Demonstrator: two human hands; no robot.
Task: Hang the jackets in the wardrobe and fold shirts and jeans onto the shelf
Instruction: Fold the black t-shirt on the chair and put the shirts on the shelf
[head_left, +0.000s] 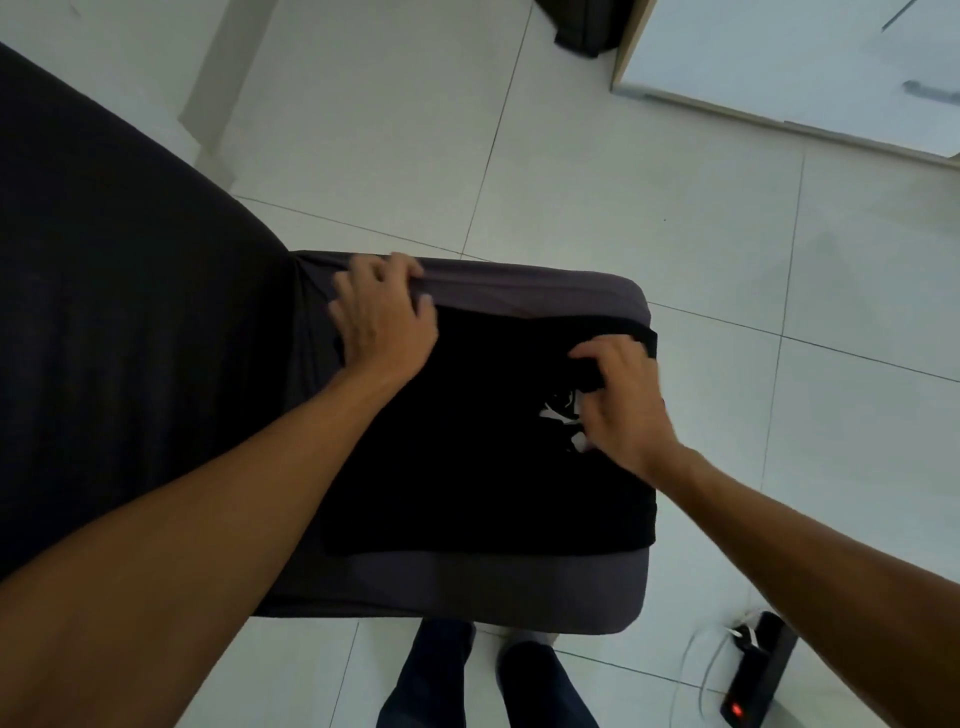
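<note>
A black shirt (467, 457) lies partly folded on the grey cushion (519, 587). The left hand (384, 322) presses its far left corner, fingers spread; the right hand (618, 400) seemingly pinches a fold. Shelving remains.

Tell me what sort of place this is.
Probably a bedroom at home: a dark-covered bed with a black shirt on it, white floor tiles, and a white wardrobe door.

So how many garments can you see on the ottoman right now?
1: a black shirt with a white print, lying flat on the grey ottoman. The left hand rests at its far-left edge; the right hand pinches a fold. Anything beneath it is hidden.
</note>
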